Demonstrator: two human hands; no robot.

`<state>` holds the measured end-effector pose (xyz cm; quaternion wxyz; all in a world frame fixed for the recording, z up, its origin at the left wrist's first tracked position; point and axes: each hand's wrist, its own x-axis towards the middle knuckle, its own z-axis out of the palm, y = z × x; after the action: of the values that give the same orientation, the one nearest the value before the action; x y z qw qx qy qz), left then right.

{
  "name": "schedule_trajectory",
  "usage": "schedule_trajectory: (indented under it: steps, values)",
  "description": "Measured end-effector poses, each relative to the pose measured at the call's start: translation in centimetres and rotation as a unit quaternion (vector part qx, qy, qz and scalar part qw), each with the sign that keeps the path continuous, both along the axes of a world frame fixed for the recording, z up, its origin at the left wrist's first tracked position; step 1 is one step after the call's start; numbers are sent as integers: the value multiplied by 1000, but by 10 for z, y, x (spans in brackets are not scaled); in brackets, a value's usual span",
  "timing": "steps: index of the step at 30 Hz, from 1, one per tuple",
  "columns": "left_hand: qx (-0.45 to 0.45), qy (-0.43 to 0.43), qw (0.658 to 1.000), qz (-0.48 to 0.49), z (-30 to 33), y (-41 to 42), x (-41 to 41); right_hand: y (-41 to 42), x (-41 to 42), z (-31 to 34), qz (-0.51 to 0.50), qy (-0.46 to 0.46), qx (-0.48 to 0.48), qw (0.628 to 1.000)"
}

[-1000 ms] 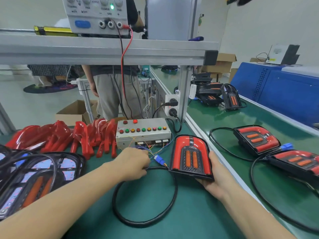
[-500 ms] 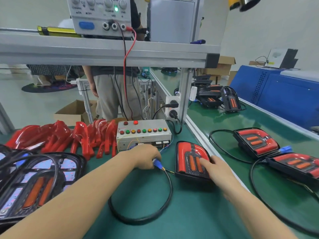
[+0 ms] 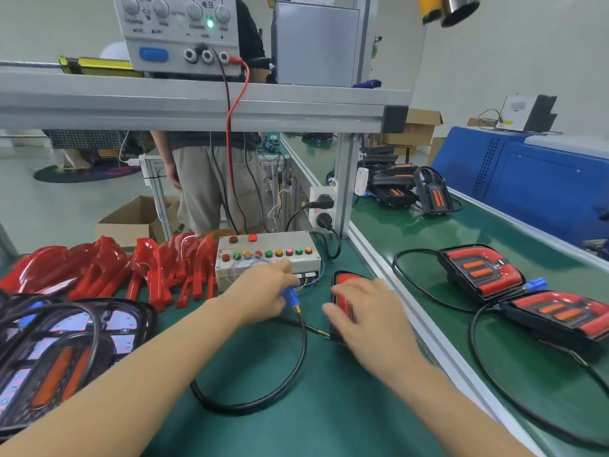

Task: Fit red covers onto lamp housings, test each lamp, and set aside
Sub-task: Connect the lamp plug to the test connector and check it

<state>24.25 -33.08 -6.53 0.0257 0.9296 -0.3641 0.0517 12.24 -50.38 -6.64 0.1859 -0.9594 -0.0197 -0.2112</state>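
A lamp with a red cover (image 3: 344, 285) lies flat on the green mat, mostly hidden under my right hand (image 3: 365, 311), whose spread fingers rest on top of it. Its black cable (image 3: 263, 395) loops toward me. My left hand (image 3: 263, 290) pinches the blue connector (image 3: 290, 295) at the cable's end, just in front of the test box (image 3: 267, 255) with coloured buttons. Loose red covers (image 3: 131, 268) are piled at the left. Uncovered lamp housings (image 3: 62, 354) are stacked at the near left.
Two covered lamps (image 3: 481, 272) with cables lie on the conveyor belt (image 3: 494, 232) at the right, more lamps (image 3: 408, 189) farther back. A power supply (image 3: 181, 31) sits on the shelf overhead. A person stands behind the bench.
My right hand laid the tilted lamp flat on the mat and now covers it. My left hand stayed on the blue connector by the test box.
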Motion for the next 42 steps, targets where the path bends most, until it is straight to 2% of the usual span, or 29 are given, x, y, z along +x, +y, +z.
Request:
schedule_trajectory:
  steps: [4, 6, 9, 11, 18, 23, 25, 27, 29, 31, 33, 35, 38, 40, 41, 42]
  values:
    - [-104, -68, 992, -8, 19, -3, -7, 31, 16, 4, 19, 75, -1, 997]
    - [-141, -106, 984, -25, 27, -3, -12, 38, 26, 6, 13, 85, 57, 995]
    - [-178, -126, 975, -49, 34, 1, -17, 44, 37, 10, 45, 85, 213, 972]
    - [-191, -122, 972, -63, 36, 7, -18, 43, 39, 10, 54, 69, 245, 965]
    - [-197, -102, 969, -109, 37, 20, -21, 31, 43, 6, 16, 8, 95, 995]
    - [-130, -149, 972, -126, 37, 24, -25, 28, 41, 5, 76, -33, 63, 995]
    - [-114, -143, 976, -120, 35, 25, -24, 26, 42, 3, 79, -45, 23, 996]
    - [-118, -126, 982, -74, 34, 35, -15, 19, 41, 2, 52, -36, 22, 998]
    - [-131, -107, 986, 2, 31, 56, -3, 5, 40, 1, 5, -34, 78, 996]
    - [-67, -88, 993, 50, 27, 68, 5, -14, 40, 1, -50, -32, 157, 986]
    - [-4, -70, 995, 64, 23, 60, 1, -29, 39, 1, -85, -24, 284, 955]
    - [-26, -55, 996, 72, 17, 47, -6, -41, 38, 1, -105, -10, 399, 911]
    - [-149, -74, 986, 12, 20, 31, -23, -66, 38, -5, -140, -5, 472, 871]
    - [-207, -38, 975, -67, 28, 21, -36, -81, 34, -9, -168, 0, 470, 866]
    - [-200, 8, 975, -101, 31, 16, -43, -88, 32, -13, -188, 2, 461, 868]
    - [-155, 52, 979, -125, 32, 11, -48, -94, 30, -16, -208, 4, 449, 869]
